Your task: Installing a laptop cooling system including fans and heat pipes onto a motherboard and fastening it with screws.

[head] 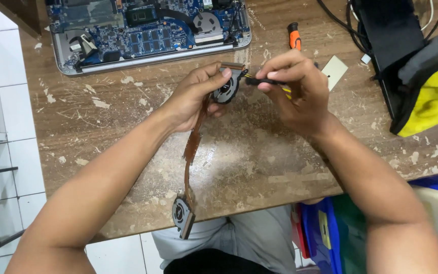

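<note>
Above the worn wooden table (259,157), your left hand (191,99) grips a laptop cooling fan (225,90), its copper heat pipe (192,147) hanging toward a second fan (182,215); your right hand (300,94) pinches a black-handled tool (264,81) against it.
</note>
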